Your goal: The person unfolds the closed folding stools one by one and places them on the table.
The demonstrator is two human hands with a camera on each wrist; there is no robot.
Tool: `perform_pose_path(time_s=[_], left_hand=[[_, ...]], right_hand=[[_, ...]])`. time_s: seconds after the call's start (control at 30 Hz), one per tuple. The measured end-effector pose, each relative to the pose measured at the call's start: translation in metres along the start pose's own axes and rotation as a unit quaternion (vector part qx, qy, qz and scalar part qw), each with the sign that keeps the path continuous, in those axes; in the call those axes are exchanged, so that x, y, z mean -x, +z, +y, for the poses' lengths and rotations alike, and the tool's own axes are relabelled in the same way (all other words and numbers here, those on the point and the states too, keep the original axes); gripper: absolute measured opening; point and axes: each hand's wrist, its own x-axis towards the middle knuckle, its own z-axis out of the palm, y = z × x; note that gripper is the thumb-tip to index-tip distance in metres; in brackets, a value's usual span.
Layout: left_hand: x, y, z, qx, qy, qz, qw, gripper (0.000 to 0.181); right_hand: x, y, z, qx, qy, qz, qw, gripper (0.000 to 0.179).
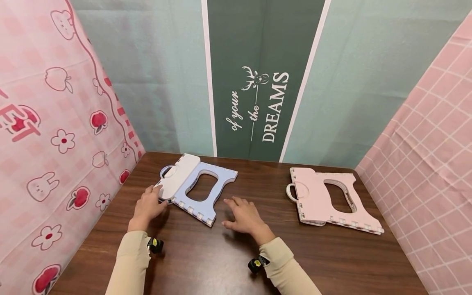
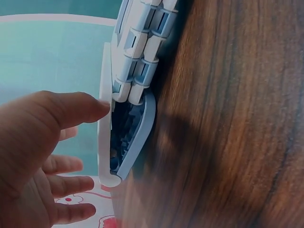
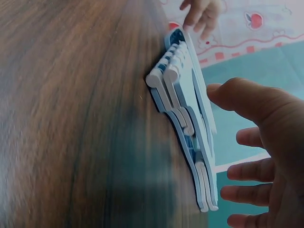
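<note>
A blue-and-white folding step stool lies folded flat on the table, its white seat half to the left with a small handle loop. At that white panel's near corner is my left hand; in the left wrist view its thumb appears to touch the white panel, while the other fingers are loosely extended. My right hand hovers right of the stool's blue leg end, fingers spread and holding nothing. The right wrist view shows the folded stool from its edge, beyond the right thumb.
A pink folding step stool lies folded at the right of the brown wooden table. Fabric hangs around three sides: pink printed cloth left, a green curtain behind, and pink checked cloth right.
</note>
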Motion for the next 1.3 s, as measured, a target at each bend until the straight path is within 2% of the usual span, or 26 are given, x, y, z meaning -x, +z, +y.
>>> perform_pose_path(time_s=[0.37,0.67,0.87,1.13,1.3], left_hand=[[-0.006,0.003,-0.008,0.017,-0.009,-0.017,0.9997,0.066],[-0.009,0.003,-0.013,0.022,-0.013,-0.012,0.9996,0.069],[-0.010,0.003,-0.017,0.025,-0.017,-0.006,0.9995,0.070],[-0.011,0.002,-0.022,0.038,-0.034,-0.011,0.9986,0.071],[-0.012,0.002,-0.026,0.046,-0.036,-0.011,0.9982,0.072]], right_hand=[[-0.011,0.011,-0.013,0.007,-0.014,-0.015,0.9998,0.068],[-0.018,0.018,-0.021,0.010,-0.016,-0.031,0.9993,0.068],[-0.023,0.022,-0.027,0.019,-0.023,-0.027,0.9992,0.068],[-0.029,0.027,-0.032,0.019,-0.002,-0.026,0.9995,0.067],[-0.032,0.030,-0.035,0.030,-0.007,-0.018,0.9994,0.068]])
